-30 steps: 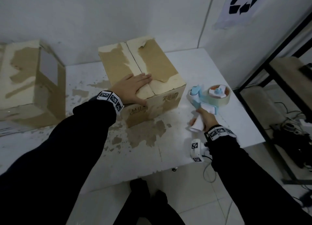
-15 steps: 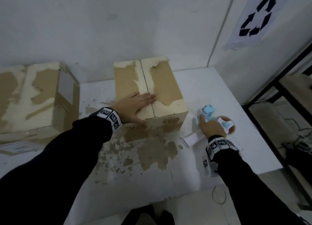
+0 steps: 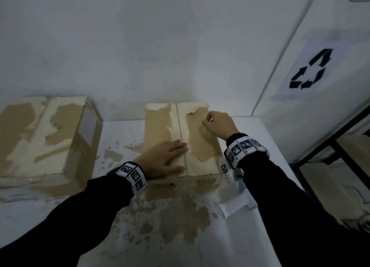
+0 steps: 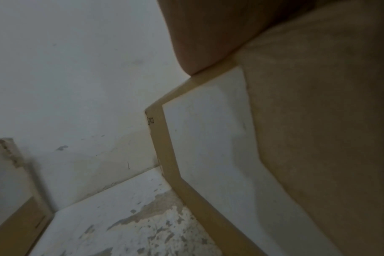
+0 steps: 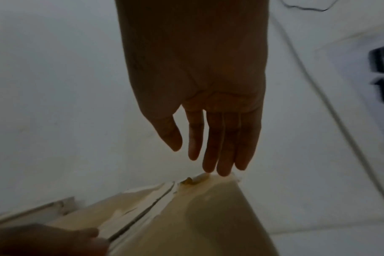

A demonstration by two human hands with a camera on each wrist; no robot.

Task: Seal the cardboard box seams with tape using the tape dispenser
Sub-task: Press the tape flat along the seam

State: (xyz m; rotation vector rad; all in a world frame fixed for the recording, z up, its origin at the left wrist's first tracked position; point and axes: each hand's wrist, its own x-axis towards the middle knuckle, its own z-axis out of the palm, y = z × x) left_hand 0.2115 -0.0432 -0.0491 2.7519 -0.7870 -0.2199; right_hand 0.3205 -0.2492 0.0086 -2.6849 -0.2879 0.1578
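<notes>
Cardboard box (image 3: 160,126) under flat left hand (image 3: 163,159) and loose right hand (image 3: 219,124) (both grips empty), dispenser (image 3: 238,204) behind right sleeve (image 3: 300,216).

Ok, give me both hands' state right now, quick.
Left hand: open, fingers flat, pressing on the cardboard box top by the centre seam.
Right hand: open, holding nothing, fingers straight, tips at the box's far edge.

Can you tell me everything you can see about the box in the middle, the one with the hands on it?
The middle box is brown cardboard with its top skin torn away in pale patches. Its two top flaps are closed, with no tape over the seam between them. It sits on the white table. The left hand presses flat on top; the right hand reaches its far right corner.
</notes>
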